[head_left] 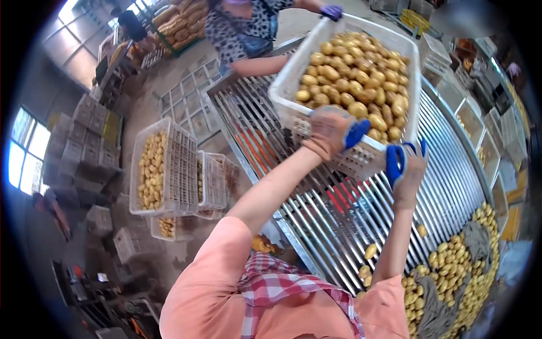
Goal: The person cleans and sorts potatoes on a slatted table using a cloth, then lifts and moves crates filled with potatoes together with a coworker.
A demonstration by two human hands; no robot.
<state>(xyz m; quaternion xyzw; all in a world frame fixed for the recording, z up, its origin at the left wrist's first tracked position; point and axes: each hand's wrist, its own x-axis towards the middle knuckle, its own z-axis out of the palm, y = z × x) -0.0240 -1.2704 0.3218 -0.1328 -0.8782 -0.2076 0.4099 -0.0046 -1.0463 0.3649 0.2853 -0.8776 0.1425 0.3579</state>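
Observation:
A white plastic crate [361,164] full of washed yellow potatoes [361,79] is over a metal roller conveyor [333,226], tilted. My left hand [330,133], in an orange and blue work glove, is closed over the crate's near rim. At the near right corner, my right hand [407,166] has its blue-tipped gloved fingers bent against the crate. Across from me, a co-worker in a spotted top [240,31] has a purple-gloved hand [331,12] on the far rim. The co-worker's other hand is hidden behind the crate.
Loose potatoes [449,263] and grey cloth [440,305] lie at the conveyor's lower right. Potato-filled crates [180,164] are stacked at left on the floor. More crates [84,130] and full sacks [180,22] stand farther back, near another person [132,28].

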